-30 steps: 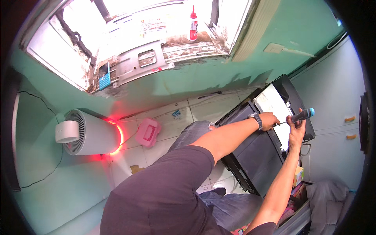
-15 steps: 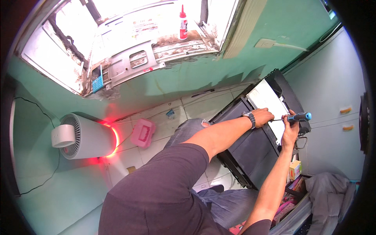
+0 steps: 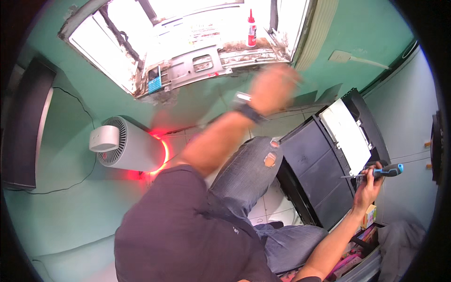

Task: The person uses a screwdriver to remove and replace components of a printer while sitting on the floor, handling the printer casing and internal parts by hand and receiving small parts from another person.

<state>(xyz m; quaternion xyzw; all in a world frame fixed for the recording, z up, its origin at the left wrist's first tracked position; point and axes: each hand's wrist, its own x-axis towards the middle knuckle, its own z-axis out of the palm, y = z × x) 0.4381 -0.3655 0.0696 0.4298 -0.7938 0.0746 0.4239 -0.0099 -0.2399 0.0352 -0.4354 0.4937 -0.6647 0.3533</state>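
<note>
In my right hand point(image 3: 367, 189) is a screwdriver point(image 3: 392, 170) with a blue and black handle. The fingers wrap round it near the shaft, whose tip points left over the lower end of a white panel point(image 3: 346, 134). That panel belongs to a large black boxy machine point(image 3: 307, 160) at my right knee. My left hand point(image 3: 276, 89), a watch on its wrist, is raised off the machine, between it and the window sill. Motion blur smears its fingers, and whether they hold anything cannot be made out.
A metal bracket plate point(image 3: 192, 66), a blue-labelled item point(image 3: 154, 83) and a red-capped bottle point(image 3: 252, 30) are on the sill. At left stands a white cylindrical appliance point(image 3: 136, 145) with a glowing red ring. A small yellow box point(image 3: 369, 216) and grey cloth point(image 3: 401, 249) are at lower right.
My left hand has left the white panel and swung up and left toward the sill. The screwdriver, still in my right hand, has come away from the left hand. The view has shifted.
</note>
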